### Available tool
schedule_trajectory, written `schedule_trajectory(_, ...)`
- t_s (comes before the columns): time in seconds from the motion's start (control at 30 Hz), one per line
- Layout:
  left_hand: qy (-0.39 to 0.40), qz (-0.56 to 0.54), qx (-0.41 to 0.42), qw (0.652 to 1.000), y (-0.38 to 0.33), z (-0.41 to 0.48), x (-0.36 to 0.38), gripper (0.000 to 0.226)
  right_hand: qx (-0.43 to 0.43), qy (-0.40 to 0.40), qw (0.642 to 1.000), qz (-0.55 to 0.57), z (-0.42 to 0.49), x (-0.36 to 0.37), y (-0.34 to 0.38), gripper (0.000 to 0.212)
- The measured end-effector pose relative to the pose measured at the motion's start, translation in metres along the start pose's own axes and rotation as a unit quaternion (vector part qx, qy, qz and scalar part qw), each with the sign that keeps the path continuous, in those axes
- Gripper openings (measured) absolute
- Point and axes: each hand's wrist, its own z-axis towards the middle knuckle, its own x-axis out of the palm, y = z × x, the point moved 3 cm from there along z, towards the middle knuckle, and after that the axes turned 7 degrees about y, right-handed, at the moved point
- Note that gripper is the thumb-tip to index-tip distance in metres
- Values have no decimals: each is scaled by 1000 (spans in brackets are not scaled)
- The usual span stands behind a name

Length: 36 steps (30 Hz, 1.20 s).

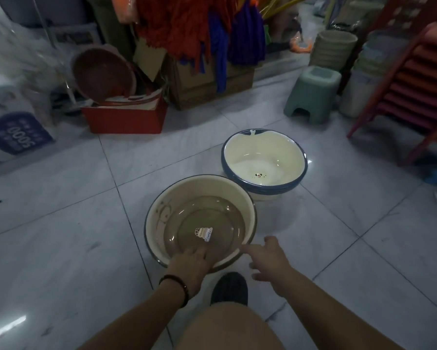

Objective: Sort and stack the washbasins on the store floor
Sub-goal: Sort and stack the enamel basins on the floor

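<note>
Two washbasin groups are sitting on the tiled floor [60, 223]. The cream basin [156, 213] is lying nearest, with a translucent brown basin [187, 223] nesting inside it. The blue-rimmed stack [262, 161] is standing just beyond, its rim touching the cream one. The left hand [190, 266] is gripping the near rim of the nested basins. The right hand [269, 258] is hovering beside that rim, fingers spread, holding nothing.

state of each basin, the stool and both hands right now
brown basin: upright, nested inside the cream basin
cream basin: upright on the floor
blue-rimmed basins: stacked, upright
green stool: upright
left hand: grip on the near rim of the nested basins
right hand: open, holding nothing
</note>
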Motion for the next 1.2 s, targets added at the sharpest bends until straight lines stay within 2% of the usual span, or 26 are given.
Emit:
schedule_trajectory(0.03, -13, 17, 28, 999, -11, -5, -18, 61, -3, -10, 999, 42, -11, -9, 0, 112)
schedule_trajectory(0.1, -29, 50, 82, 995, -35, -13, -56, 59, -11, -35, 994, 100, -37, -30, -1, 112)
schedule_trajectory(0.17, -50, 113, 128, 984, -66, -27, -104, 53, -27, -68, 988, 135, -64, -57, -5, 93)
schedule_trajectory(0.27, -100, 182, 202, 957, -124, -54, -173, 45, -78, -146, 963, 213, -105, -106, -12, 51)
schedule_trajectory(0.4, -132, 173, 304, 927, -201, -73, -245, 44, -152, -249, 913, 284, -171, -189, -36, 30)
schedule_trajectory(0.47, -122, 126, 325, 929, -236, -80, -276, 62, -167, -282, 901, 284, -208, -233, -59, 27)
schedule_trajectory(0.53, -215, 84, 325, 917, -274, -88, -303, 55, -159, -323, 893, 268, -246, -279, -90, 36)
schedule_trajectory(0.6, -326, 24, 259, 909, -307, -85, -325, 39, -143, -364, 886, 249, -281, -324, -127, 34)
schedule_trajectory(0.63, -333, -43, 202, 920, -322, -78, -331, 42, -137, -384, 882, 238, -299, -344, -146, 29)
schedule_trajectory(0.67, -300, -122, 139, 936, -336, -69, -333, 53, -131, -405, 877, 224, -316, -364, -166, 24)
schedule_trajectory(0.73, -148, -280, 68, 946, -374, -53, -323, 71, -113, -451, 864, 190, -349, -398, -206, 21)
schedule_trajectory(0.77, -73, -344, 66, 934, -398, -49, -316, 67, -104, -469, 858, 182, -362, -414, -227, 22)
schedule_trajectory(0.8, -4, -393, 68, 917, -422, -49, -307, 53, -96, -485, 851, 176, -375, -426, -247, 24)
schedule_trajectory(0.87, 88, -418, 100, 899, -471, -53, -287, 23, -69, -513, 838, 170, -398, -448, -288, 29)
schedule_trajectory(0.9, 107, -407, 126, 899, -493, -54, -280, 17, -55, -522, 834, 169, -407, -458, -306, 33)
schedule_trajectory(0.93, 123, -398, 144, 898, -512, -55, -274, 20, -42, -529, 829, 175, -414, -469, -325, 38)
schedule_trajectory(1.03, 172, -413, 166, 879, -561, -53, -261, 41, -8, -534, 820, 207, -422, -493, -375, 41)
schedule_trajectory(1.2, 188, -370, 169, 894, -628, -60, -237, 33, 46, -552, 789, 265, -415, -501, -443, 42)
